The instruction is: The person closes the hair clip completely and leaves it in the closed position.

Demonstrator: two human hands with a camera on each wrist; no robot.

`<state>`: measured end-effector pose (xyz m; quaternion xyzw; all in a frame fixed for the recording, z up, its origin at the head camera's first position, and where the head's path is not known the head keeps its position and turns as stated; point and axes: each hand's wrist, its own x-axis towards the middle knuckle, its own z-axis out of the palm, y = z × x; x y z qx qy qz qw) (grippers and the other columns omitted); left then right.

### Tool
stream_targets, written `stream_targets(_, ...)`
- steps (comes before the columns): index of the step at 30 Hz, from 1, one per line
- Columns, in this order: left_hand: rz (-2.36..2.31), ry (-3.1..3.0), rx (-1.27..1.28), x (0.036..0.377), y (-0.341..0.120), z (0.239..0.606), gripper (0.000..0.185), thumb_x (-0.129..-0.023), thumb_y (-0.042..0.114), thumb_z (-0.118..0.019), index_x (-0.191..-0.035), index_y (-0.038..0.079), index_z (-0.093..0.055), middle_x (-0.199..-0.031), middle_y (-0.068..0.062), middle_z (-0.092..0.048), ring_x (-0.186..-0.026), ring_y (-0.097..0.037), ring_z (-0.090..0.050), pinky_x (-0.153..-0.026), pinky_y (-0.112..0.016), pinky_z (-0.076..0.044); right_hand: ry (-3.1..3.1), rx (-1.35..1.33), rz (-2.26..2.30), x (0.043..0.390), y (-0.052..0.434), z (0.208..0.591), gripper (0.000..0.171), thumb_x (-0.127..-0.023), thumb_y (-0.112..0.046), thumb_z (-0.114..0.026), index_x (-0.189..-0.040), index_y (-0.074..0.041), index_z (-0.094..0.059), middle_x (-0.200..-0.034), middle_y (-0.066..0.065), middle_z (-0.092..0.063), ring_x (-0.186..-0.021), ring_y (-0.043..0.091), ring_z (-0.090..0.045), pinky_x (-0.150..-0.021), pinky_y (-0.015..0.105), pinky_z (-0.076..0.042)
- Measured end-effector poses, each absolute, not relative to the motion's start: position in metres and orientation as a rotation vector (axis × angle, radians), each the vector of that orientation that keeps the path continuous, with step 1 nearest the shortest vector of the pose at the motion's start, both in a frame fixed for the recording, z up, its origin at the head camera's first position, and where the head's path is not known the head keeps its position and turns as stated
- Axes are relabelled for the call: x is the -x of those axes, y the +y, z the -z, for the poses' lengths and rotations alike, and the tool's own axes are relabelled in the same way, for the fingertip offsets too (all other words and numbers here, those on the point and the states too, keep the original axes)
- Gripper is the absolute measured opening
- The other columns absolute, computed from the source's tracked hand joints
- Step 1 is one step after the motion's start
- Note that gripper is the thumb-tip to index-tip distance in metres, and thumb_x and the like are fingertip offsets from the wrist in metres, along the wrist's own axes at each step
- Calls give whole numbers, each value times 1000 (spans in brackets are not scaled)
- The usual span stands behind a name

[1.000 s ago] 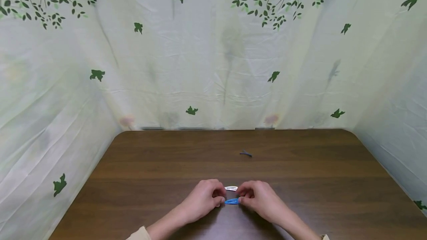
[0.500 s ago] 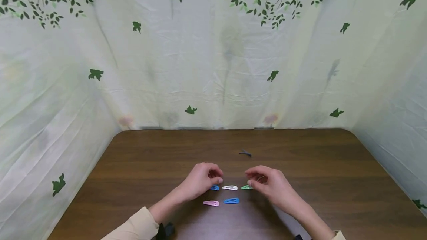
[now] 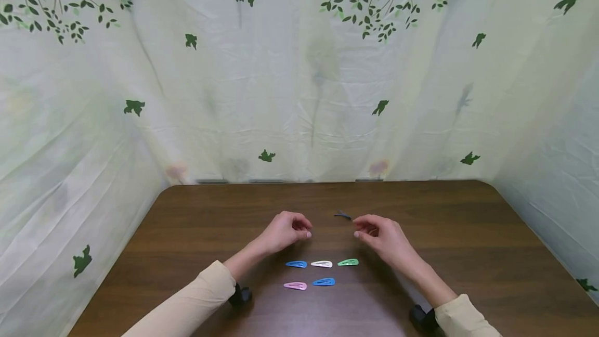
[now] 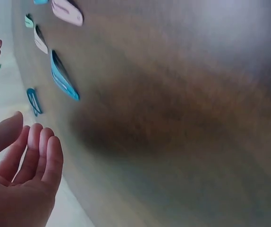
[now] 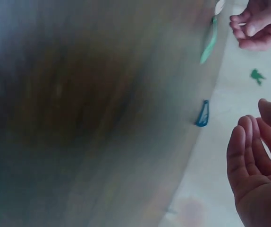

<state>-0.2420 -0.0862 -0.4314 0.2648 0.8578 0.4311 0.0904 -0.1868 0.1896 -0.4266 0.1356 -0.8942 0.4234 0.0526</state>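
Observation:
Several snap hair clips lie flat on the brown table. A blue clip (image 3: 296, 264), a white clip (image 3: 322, 263) and a green clip (image 3: 348, 262) form the farther row; a pink clip (image 3: 295, 286) and another blue clip (image 3: 324, 282) form the nearer one. Beyond them lies a dark blue hair clip (image 3: 343, 215), its two parts spread apart. My right hand (image 3: 385, 237) hovers just to the right of that clip, fingers loosely bent and holding nothing. To its left, my left hand (image 3: 283, 233) hangs above the table behind the rows, also holding nothing, thumb apart from the fingers.
The wooden table (image 3: 210, 222) runs back to a pale curtain (image 3: 299, 92) printed with leaves and branches. Curtain also hangs along both sides. Dark wrist cameras sit under each sleeve, the left one (image 3: 241, 295) near the table surface.
Both hands have let go of the clips in the near row, moved forward over the farther row and spread apart. The right hand now is beside the dark blue hair clip, which has stayed put.

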Motion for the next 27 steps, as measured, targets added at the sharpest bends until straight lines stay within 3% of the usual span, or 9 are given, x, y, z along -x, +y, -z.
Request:
stream_targets(11,-1250,2557,-750,265,-70,432,13,-85,4,-74,-98,-1,-71,-80,-1,-66,-65,-11,-57,-57,-25,-49,-2822,-376,-1144,217,190,432,23,-89,-6,-71,-112,-2,-69,-91,-2,-67,-83,15,-61,-77,37,-52)
stream_targets(22,-1152,2578,-777,287,-54,439,15,-86,1,-71,-101,0,-72,-83,-1,-66,-75,-12,-57,-69,-24,-48,-2879,-327,-1256,239,189,440,25,-90,-6,-70,-114,0,-68,-93,4,-69,-82,17,-61,-72,34,-50)
stream_targets(27,-1185,2542,-758,295,-49,441,15,-85,0,-71,-100,-1,-71,-81,-1,-64,-73,-12,-56,-68,-24,-46,-2878,-366,-1267,246,189,444,22,-89,-2,-69,-112,2,-68,-99,8,-70,-83,17,-63,-75,36,-51)
